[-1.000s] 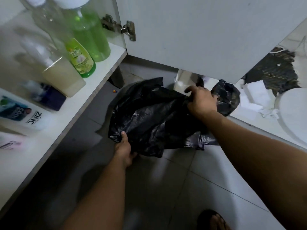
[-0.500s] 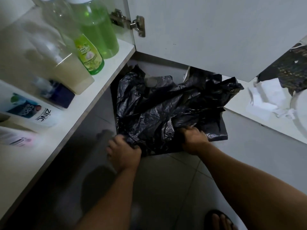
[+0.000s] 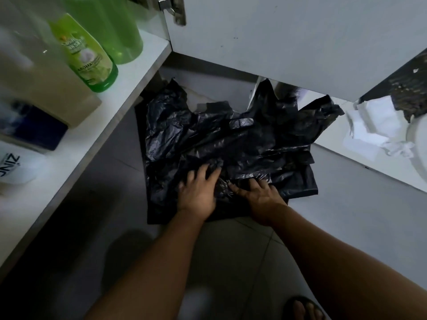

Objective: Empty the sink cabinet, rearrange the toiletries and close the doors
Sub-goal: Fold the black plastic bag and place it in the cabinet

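A pile of crumpled black plastic bags (image 3: pixel 231 139) lies spread on the grey tiled floor below the open cabinet door (image 3: pixel 277 42). My left hand (image 3: pixel 198 192) rests flat on the near part of the bags, fingers spread. My right hand (image 3: pixel 256 192) lies beside it on the bags, thumb out, fingertips tucked under a fold. On the white cabinet shelf (image 3: pixel 129 72) at the left stand a small green bottle (image 3: pixel 87 58), a large green bottle (image 3: pixel 120 31), a beige container (image 3: pixel 57 95), a dark blue item (image 3: pixel 39 128) and a white ZINC bottle (image 3: pixel 13 165).
A metal hinge (image 3: pixel 172 8) holds the door at the top. Crumpled white paper (image 3: pixel 374 125) lies at the right beside a round white object (image 3: pixel 418 144). My sandalled foot (image 3: pixel 302 308) shows at the bottom edge on the tiles.
The bags went from bunched and lifted to spread on the floor. Both hands moved from gripping the bag's edges to lying close together on its near part.
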